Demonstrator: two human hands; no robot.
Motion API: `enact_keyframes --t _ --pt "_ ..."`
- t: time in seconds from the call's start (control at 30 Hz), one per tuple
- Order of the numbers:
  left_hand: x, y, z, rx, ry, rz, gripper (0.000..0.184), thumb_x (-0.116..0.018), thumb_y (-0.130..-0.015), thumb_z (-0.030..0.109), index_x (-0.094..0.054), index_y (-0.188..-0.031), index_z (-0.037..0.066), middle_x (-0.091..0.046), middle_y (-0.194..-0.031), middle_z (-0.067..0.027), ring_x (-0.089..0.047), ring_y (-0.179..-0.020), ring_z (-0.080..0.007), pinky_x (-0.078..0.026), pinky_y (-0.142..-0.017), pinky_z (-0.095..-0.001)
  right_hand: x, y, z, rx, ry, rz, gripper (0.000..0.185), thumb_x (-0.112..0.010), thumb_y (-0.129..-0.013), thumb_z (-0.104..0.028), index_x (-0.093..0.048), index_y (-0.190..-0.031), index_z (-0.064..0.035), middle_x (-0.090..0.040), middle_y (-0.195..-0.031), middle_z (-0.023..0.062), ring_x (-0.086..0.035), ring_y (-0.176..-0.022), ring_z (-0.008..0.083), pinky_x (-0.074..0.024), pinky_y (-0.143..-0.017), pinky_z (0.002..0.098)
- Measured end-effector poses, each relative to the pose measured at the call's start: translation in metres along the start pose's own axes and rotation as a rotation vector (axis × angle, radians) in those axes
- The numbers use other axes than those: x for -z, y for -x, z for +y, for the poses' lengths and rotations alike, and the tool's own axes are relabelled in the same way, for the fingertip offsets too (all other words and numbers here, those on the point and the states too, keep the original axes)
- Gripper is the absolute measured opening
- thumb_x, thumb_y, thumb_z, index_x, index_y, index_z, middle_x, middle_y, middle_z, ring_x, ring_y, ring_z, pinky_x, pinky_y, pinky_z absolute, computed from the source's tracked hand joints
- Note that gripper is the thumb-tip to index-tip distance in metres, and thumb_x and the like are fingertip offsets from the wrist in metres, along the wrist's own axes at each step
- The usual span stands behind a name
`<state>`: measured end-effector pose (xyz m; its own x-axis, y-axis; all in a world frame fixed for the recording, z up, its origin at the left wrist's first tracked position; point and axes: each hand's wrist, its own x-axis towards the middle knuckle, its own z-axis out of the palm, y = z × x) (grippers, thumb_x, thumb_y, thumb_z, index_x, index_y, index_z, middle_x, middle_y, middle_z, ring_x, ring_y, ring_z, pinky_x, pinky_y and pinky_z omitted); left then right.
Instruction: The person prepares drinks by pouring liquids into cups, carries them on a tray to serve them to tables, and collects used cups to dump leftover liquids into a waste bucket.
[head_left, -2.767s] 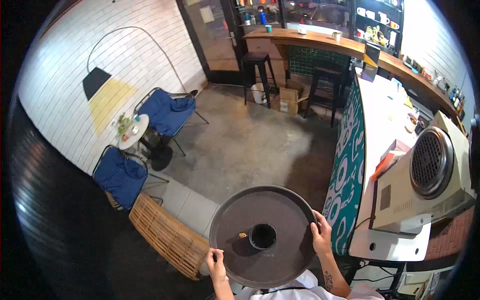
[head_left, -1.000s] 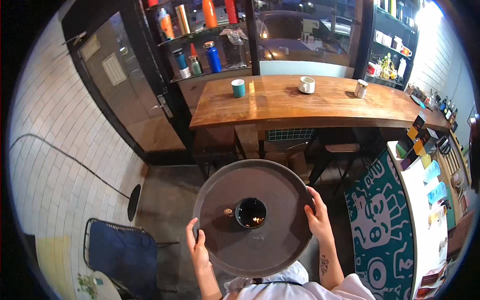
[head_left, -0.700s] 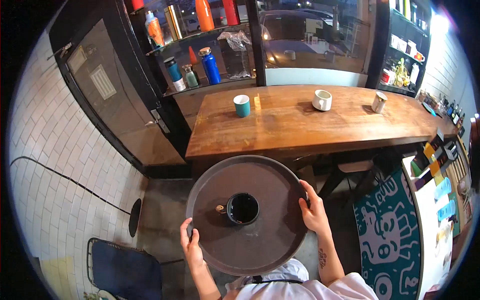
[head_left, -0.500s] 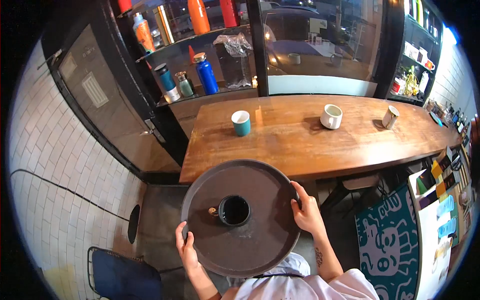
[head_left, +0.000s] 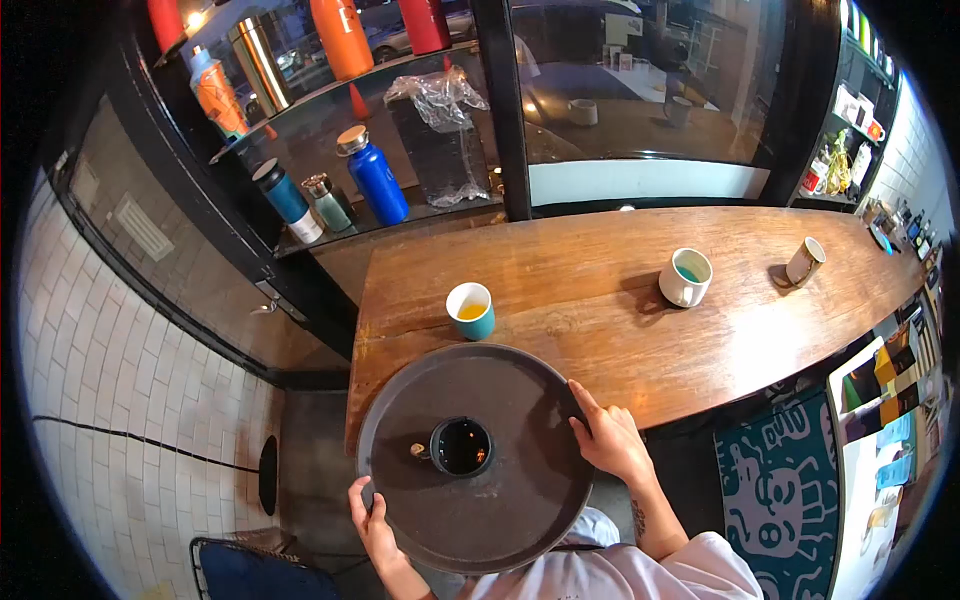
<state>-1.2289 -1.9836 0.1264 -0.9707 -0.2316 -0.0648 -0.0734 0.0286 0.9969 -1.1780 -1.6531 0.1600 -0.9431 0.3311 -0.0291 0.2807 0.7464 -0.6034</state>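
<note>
A round dark brown serving tray point(head_left: 530, 510) is held level in front of my body, its far edge overlapping the near edge of the wooden table. My left hand point(head_left: 375, 528) grips the tray's left rim. On the opposite side, my right hand point(head_left: 612, 440) clasps the right rim, with the index finger stretched along the edge. A black mug point(head_left: 462, 447) of dark liquid stands upright near the tray's middle, its handle pointing left. Just past the tray, a teal-and-white cup point(head_left: 472, 312) with yellowish liquid sits on the table.
A white mug point(head_left: 685, 278) and a smaller cup point(head_left: 806, 262) stand farther right on the wooden table point(head_left: 570, 260). Bottles, including a blue one point(head_left: 378, 180), line the window shelves. A dark chair point(head_left: 260, 570) is at lower left; a teal patterned panel point(head_left: 775, 490) is at right.
The tray has come nearer the table and now overlaps its edge. The table cups appear closer, and their insides show more. Both hands keep their hold on the rim.
</note>
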Motion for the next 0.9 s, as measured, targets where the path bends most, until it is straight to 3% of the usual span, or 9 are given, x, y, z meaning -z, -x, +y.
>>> enact_keyframes --t 0.17,0.27,0.4,0.47,0.5,0.57,0.67,0.8,0.9 --pt "0.005 -0.019 -0.008 -0.049 -0.116 0.042 0.027 -0.053 -0.089 0.0 -0.056 -0.115 0.009 -0.05 -0.115 -0.0041 -0.045 -0.11 -0.0173 -0.031 -0.1 -0.0291 -0.004 -0.023 0.012 0.094 0.129 -0.089 0.045 -0.061 -0.086 -0.018 -0.051 -0.128 -0.0037 -0.062 -0.07 0.0238 -0.062 -0.068 0.0416 -0.0493 -0.065 0.0493" --pt "0.01 -0.02 -0.011 -0.007 -0.112 0.004 0.028 -0.051 -0.09 -0.002 -0.055 -0.115 0.009 -0.049 -0.117 -0.004 -0.044 -0.111 -0.0172 -0.03 -0.101 -0.0292 0.007 -0.05 0.018 0.25 0.022 -0.072 0.027 -0.062 -0.087 -0.023 -0.055 -0.102 -0.0014 -0.062 -0.069 0.0229 -0.061 -0.068 0.0434 -0.0493 -0.061 0.0491" --pt "0.004 -0.019 -0.009 0.003 -0.053 0.012 0.029 -0.049 -0.09 -0.005 -0.055 -0.115 0.01 -0.049 -0.118 -0.0038 -0.043 -0.111 -0.0169 -0.03 -0.101 -0.0294 0.016 -0.094 0.013 0.223 -0.161 -0.041 0.026 -0.065 -0.086 -0.02 -0.055 -0.101 -0.0011 -0.063 -0.071 0.0202 -0.062 -0.07 0.0407 -0.0503 -0.062 0.0448" --pt "0.001 -0.016 -0.005 0.026 -0.038 0.014 0.03 -0.049 -0.09 -0.005 -0.055 -0.115 0.009 -0.048 -0.118 -0.0038 -0.043 -0.111 -0.0169 -0.03 -0.101 -0.0294 0.013 -0.117 0.002 0.263 -0.261 -0.082 0.045 -0.072 -0.082 -0.019 -0.054 -0.118 0.0015 -0.065 -0.088 0.015 -0.064 -0.077 0.0252 -0.0514 -0.067 0.0363" --pt "-0.001 -0.016 -0.003 0.052 -0.032 0.025 0.03 -0.049 -0.09 -0.005 -0.055 -0.115 0.009 -0.048 -0.118 -0.0037 -0.043 -0.111 -0.0168 -0.03 -0.101 -0.0293 0.008 -0.128 0.0 0.263 -0.257 -0.083 0.045 -0.072 -0.082 -0.019 -0.054 -0.118 0.0015 -0.065 -0.088 0.015 -0.064 -0.077 0.0252 -0.0514 -0.067 0.0363" --pt "-0.001 -0.016 -0.004 0.08 -0.024 0.037 0.029 -0.049 -0.09 -0.005 -0.055 -0.115 0.009 -0.049 -0.117 -0.0036 -0.042 -0.111 -0.0166 -0.029 -0.101 -0.0292 -0.01 -0.15 -0.003 0.34 -0.399 -0.056 0.061 -0.077 -0.078 -0.024 -0.048 -0.126 0.0026 -0.061 -0.113 0.0193 -0.061 -0.099 0.0271 -0.0511 -0.08 0.0356" --pt "0.002 -0.018 -0.008 0.024 -0.048 0.024 0.028 -0.05 -0.089 -0.003 -0.055 -0.115 0.009 -0.049 -0.116 -0.0034 -0.042 -0.112 -0.0164 -0.028 -0.101 -0.0291 -0.032 -0.18 -0.013 0.473 -0.473 -0.041 0.076 -0.082 -0.072 -0.026 -0.042 -0.131 0.0015 -0.056 -0.121 0.0221 -0.055 -0.114 0.0349 -0.0481 -0.092 0.0397" --pt "-0.001 -0.015 -0.004 0.034 -0.066 0.03 0.027 -0.052 -0.089 -0.001 -0.055 -0.114 0.008 -0.049 -0.115 -0.003 -0.042 -0.111 -0.0159 -0.028 -0.101 -0.0292 -0.047 -0.197 -0.032 0.473 -0.497 -0.039 0.081 -0.084 -0.07 -0.028 -0.041 -0.129 0.0057 -0.053 -0.125 0.024 -0.053 -0.12 0.0307 -0.0457 -0.101 0.0409" --pt "-0.001 -0.015 -0.004 0.035 -0.04 0.02 0.026 -0.052 -0.089 -0.001 -0.054 -0.114 0.007 -0.049 -0.114 -0.003 -0.042 -0.11 -0.0156 -0.028 -0.1 -0.0293 -0.049 -0.206 -0.036 0.407 -0.545 -0.041 0.076 -0.086 -0.066 -0.026 -0.047 -0.122 0.0074 -0.06 -0.117 0.0225 -0.06 -0.111 0.0294 -0.0503 -0.095 0.0389"
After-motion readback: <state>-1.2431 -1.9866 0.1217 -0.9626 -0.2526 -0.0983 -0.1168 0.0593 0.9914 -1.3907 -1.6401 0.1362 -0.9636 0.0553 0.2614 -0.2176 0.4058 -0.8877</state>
